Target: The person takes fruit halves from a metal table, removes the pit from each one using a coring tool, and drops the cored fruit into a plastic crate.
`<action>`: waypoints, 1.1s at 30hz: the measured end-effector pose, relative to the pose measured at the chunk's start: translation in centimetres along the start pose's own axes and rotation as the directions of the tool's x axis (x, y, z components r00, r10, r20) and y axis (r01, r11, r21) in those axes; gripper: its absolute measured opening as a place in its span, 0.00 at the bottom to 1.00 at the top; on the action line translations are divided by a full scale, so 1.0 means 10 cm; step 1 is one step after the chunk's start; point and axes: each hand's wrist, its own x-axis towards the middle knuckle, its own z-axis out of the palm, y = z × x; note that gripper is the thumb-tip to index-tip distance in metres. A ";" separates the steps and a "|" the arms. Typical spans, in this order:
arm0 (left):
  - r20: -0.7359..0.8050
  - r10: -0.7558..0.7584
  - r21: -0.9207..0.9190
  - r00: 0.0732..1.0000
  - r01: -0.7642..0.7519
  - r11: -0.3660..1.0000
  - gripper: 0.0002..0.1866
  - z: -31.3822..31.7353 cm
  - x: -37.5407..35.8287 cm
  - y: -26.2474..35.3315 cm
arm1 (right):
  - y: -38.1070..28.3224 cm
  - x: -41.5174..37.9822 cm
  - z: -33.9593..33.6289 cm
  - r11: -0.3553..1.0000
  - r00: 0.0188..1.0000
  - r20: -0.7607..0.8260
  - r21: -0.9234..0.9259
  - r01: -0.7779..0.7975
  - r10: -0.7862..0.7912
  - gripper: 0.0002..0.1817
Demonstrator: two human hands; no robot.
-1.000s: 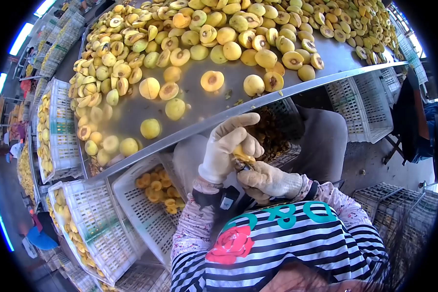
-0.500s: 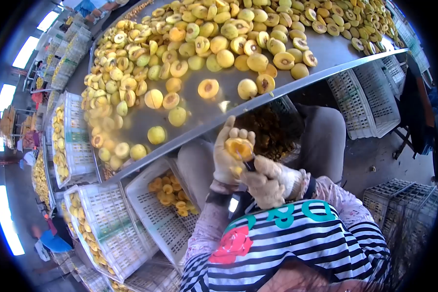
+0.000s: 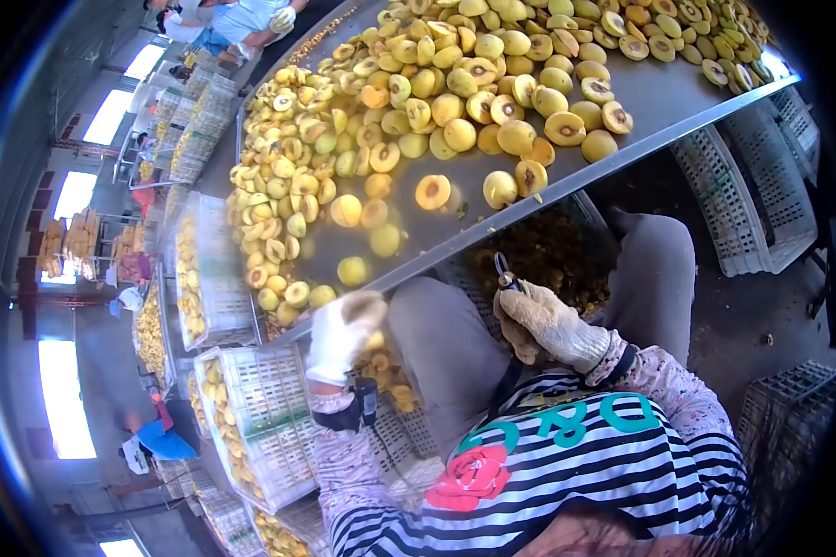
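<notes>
My right hand (image 3: 550,323), in a whitish work glove, is closed around a small pitting tool (image 3: 505,271) with a dark handle and a looped metal end that points up. My left hand (image 3: 344,339), gloved too, hangs over a white crate (image 3: 401,446) of halved yellow fruit (image 3: 395,381) beside my left knee. Motion smears its fingers, and I cannot make out anything in them. Beyond both hands, peach-like halves (image 3: 433,192) lie cut side up and cut side down on the metal table (image 3: 474,215).
The table's raised metal edge (image 3: 567,182) runs across in front of my knees. Below it, a container of dark scraps (image 3: 543,255) stands between my legs. Crates of fruit (image 3: 260,418) are at the left, other crates (image 3: 734,204) at the right. Another person (image 3: 251,20) is at the far left.
My left hand has moved left and down from in front of my body to the crate; the fruit half it held is out of sight. My right hand now holds the tool apart.
</notes>
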 end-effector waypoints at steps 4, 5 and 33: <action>-0.112 -0.032 0.117 0.993 0.045 0.992 0.15 0.00 0.43 0.32 | 0.00 -0.02 0.05 0.999 1.000 -0.001 -0.040 -0.026 0.026 0.18; -0.095 -0.023 0.274 0.995 0.049 0.960 0.17 0.13 0.63 0.08 | 0.00 -0.04 0.08 0.999 0.999 0.005 -0.033 -0.034 0.034 0.18; -0.073 0.020 -0.673 0.997 -0.064 0.737 0.22 1.28 -0.35 0.47 | -0.18 0.34 0.50 0.512 0.858 -0.222 -0.857 0.055 -0.464 0.17</action>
